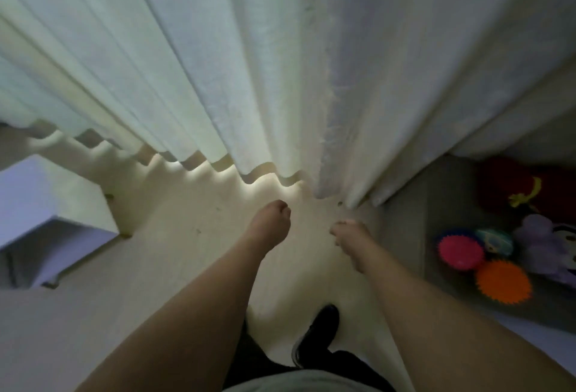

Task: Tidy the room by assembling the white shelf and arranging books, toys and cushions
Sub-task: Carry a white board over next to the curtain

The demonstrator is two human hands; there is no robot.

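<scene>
I look straight down at a pale floor (pixel 193 254) in front of long white curtains (pixel 249 64). My left hand (pixel 270 223) hangs over the floor with loosely curled fingers and holds nothing. My right hand (pixel 350 235) hangs beside it, also loosely curled and holding nothing. A white shelf piece (pixel 34 220) stands at the left, apart from both hands. At the right lie toys: a pink spiky ball (pixel 460 250), an orange spiky ball (pixel 503 281), a blue-green ball (pixel 495 241), a purple plush (pixel 542 245) and a red plush (pixel 511 186).
The toys lie on a grey mat (pixel 411 235) at the right, close to the curtain hem. My black shoe (pixel 322 329) stands on the floor below my hands. A white surface (pixel 530 338) borders the mat at the lower right.
</scene>
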